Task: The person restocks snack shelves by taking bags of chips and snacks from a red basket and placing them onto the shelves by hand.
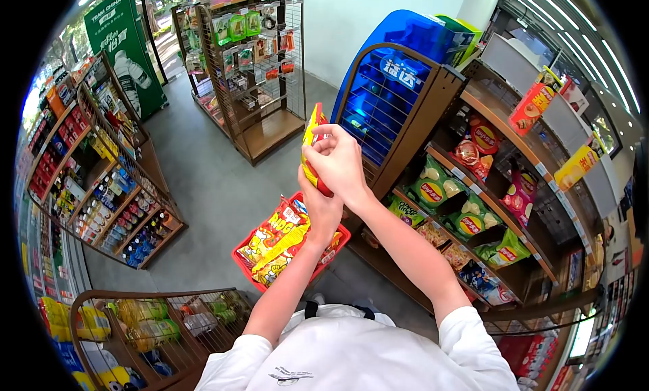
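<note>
A yellow and red snack bag (311, 132) stands upright between my two hands, seen nearly edge-on. My left hand (320, 203) is closed around its lower part. Higher up, my right hand (338, 162) has its fingers bent and pressed against the bag's side, with thumb and fingertips close together. Below the hands is a red basket (245, 270), holding a large yellow and red snack bag (278, 239) and other packets. My left forearm covers part of the basket.
Shelves of chips bags (466, 222) curve along the right, beside a blue display stand (382, 86). A wire rack (236, 73) with hanging packets stands ahead. Drink shelves (111, 181) line the left, and another wire rack (159, 323) is close at the lower left.
</note>
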`<state>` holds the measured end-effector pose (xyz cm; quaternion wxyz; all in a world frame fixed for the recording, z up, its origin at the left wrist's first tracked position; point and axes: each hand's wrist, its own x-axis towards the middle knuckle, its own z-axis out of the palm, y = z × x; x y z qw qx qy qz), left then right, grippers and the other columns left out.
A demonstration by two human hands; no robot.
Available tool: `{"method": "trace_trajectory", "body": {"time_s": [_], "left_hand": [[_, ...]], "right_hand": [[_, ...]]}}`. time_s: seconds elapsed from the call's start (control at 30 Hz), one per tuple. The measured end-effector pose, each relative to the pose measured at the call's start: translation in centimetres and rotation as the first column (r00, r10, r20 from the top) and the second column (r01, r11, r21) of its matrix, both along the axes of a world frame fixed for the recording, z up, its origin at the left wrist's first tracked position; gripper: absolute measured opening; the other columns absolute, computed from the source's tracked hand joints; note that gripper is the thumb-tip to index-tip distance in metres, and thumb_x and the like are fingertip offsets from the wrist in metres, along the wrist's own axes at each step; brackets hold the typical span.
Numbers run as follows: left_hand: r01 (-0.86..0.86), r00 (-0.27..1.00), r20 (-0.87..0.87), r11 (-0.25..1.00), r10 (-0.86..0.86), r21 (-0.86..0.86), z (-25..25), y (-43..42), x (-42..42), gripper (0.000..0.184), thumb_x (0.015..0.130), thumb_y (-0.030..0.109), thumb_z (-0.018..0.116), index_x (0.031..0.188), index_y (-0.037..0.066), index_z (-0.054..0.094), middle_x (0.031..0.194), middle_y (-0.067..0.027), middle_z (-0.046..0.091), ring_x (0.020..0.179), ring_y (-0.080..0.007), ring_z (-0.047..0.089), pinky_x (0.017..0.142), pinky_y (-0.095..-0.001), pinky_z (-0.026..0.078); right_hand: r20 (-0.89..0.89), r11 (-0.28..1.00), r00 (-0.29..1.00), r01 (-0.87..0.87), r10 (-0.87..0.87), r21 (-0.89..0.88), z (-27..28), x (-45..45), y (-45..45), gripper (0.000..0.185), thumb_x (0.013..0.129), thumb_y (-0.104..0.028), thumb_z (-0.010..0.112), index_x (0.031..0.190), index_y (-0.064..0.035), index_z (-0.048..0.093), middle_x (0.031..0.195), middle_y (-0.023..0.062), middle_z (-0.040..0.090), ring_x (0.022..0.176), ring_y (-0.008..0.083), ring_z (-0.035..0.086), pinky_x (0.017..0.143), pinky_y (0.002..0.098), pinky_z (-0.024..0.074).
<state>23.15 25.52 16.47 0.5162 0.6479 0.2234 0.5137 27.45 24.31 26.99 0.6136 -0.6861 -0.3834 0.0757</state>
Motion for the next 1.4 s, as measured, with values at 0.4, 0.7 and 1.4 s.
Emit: {"method": "trace_trajectory", "body": {"time_s": [0.4,0.7,1.4], "left_hand": [[0.275,0.934,0.281,0.946,-0.22,-0.172,-0.5,3.5,-0.5,0.039,0.081,0.009,0.07,0.113,-0.004,0.05,0.105,-0.0126,0.065,0.091,-0.0174,0.064,0.08,-0.029,0.051],[0.67,0.736,0.315,0.58,-0.599,-0.463,2.4,0.4,2.3,0.037,0.087,0.018,0.064,0.116,-0.001,0.05,0.107,-0.0106,0.063,0.091,-0.0138,0.063,0.079,-0.0267,0.051],[0.846,0.425,0.136,0.339,-0.895,-0.412,4.0,-15.2,6.2,0.044,0.088,0.021,0.065,0.119,-0.002,0.044,0.108,-0.0116,0.061,0.093,-0.013,0.061,0.08,-0.0266,0.05]], "right_hand": [[0.002,0.986,1.0,-0.021,0.022,-0.167,-0.7,7.3,-5.4,0.053,0.085,-0.024,0.068,0.125,0.0022,0.047,0.103,0.0122,0.063,0.091,0.0151,0.062,0.078,0.0294,0.0504],[-0.629,0.987,0.768,-0.159,0.119,-0.007,-4.5,5.5,-14.2,0.055,0.088,-0.033,0.065,0.128,-0.0019,0.045,0.121,0.0087,0.058,0.107,0.0143,0.057,0.093,0.0309,0.0455],[-0.613,0.888,0.729,0.45,-0.303,0.096,-3.8,6.0,-29.2,0.046,0.085,-0.024,0.069,0.12,0.0,0.051,0.113,0.0088,0.063,0.1,0.0142,0.061,0.087,0.0295,0.0481]]}}
